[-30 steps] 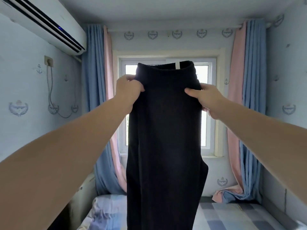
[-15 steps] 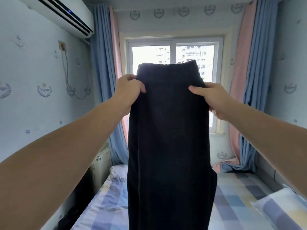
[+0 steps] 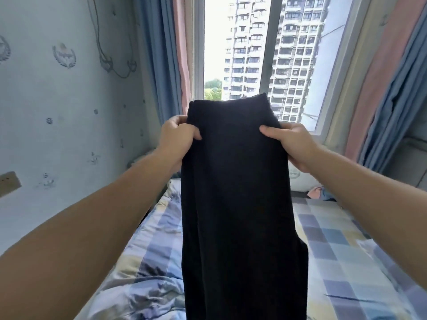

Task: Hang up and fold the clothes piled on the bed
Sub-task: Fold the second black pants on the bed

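Trousers (image 3: pixel 235 204) lowered, hanging vertically waistband up, left hand (image 3: pixel 178 137) and right hand (image 3: pixel 295 146) gripping sides

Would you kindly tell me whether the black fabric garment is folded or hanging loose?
Hanging loose: the black fabric garment drapes straight down from the left hand and right hand gripping near its top.

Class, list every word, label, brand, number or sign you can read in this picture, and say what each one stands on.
No text here can be read.
On the wallpaper crests: any lettering is too blurred to tell.
On the black garment, gripped by the left hand and the right hand: no label shows.
On the tower blocks outside the window: no sign is legible.
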{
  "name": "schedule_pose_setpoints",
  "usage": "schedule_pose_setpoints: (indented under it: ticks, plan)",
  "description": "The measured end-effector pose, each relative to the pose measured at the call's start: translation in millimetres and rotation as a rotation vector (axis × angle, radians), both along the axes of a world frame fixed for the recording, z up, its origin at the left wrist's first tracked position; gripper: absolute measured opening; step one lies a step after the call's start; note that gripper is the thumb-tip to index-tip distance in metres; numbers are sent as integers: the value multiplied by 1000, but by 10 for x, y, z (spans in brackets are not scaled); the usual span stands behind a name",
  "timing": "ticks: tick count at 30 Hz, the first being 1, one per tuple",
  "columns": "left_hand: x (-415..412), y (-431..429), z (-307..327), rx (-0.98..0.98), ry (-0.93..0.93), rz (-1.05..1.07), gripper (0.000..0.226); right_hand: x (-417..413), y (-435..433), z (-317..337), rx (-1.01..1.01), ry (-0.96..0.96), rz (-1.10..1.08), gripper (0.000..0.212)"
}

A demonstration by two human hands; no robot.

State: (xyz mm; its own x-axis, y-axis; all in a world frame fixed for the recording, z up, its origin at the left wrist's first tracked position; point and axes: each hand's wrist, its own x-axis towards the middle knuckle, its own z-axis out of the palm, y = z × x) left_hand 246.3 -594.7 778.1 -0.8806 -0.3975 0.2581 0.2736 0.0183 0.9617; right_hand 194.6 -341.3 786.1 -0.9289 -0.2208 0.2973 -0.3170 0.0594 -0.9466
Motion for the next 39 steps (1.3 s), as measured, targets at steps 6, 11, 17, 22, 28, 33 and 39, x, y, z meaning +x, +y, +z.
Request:
schedule_pose_setpoints:
  ticks: [6, 11, 17, 22, 28, 33, 39]
  plan:
    - [-798, -627, -1284, 73, -186, 37, 40, -821, -639, -1168, 126, -188, -10, 25]
    - [-1599, -1052, -2446, 119, -417, 52, 31, -1650, -1138, -2257, 273, -363, -22, 19]
    - [-2716, -1648, -3919, 50, -642, 55, 28, -2772, -1745, -3767, 380, -558, -51, 10]
    - [-3579, -2026, -4955, 38, -715, 77, 25, -3644, -2184, -4838, 394, -604, -98, 11]
    - [-4486, -2334, -6185, 67, -790, 125, 22, -4608, -2600, -6112, 428, -639, -160, 17]
    - [-4862, -2439, -7022, -18, -841, 137, 34, -5025, -2774, -7029, 512, -672, -242, 33]
    - [-4431, -2205, -7614, -35, -959, -15, 40, -4610, -2570, -7649, 646, -742, -103, 60]
